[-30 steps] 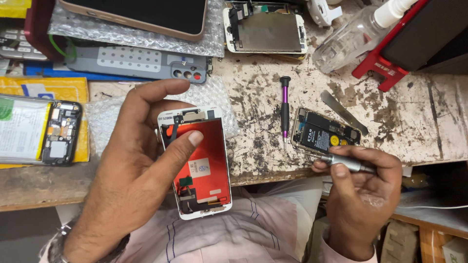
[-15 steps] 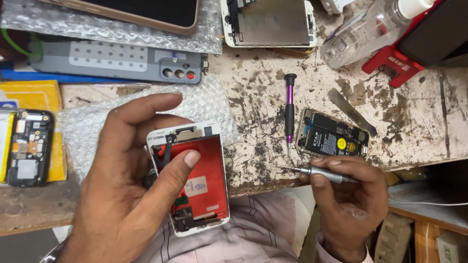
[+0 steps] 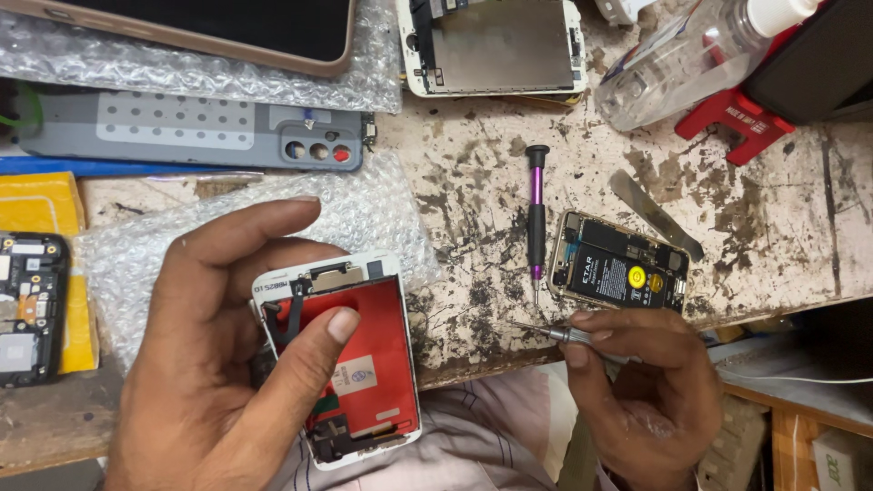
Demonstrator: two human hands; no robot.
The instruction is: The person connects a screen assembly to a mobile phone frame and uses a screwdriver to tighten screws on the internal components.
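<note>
A flat, white-framed phone screen panel point(image 3: 350, 359), red-backed, is clamped in the left hand point(image 3: 209, 364) over the counter's point(image 3: 455, 182) near edge, long axis running away from it. A slim metal screwdriver point(image 3: 559, 334) is pinched in the right hand point(image 3: 641, 382), tip pointing left.

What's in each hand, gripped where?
Left hand: phone screen assembly, fingers behind it, thumb on its red back. Right hand: small screwdriver, pinched on its shaft.

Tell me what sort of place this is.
Probably a phone repair bench: the left hand holds a red-backed phone screen assembly, an opened phone lies by a purple screwdriver.
</note>
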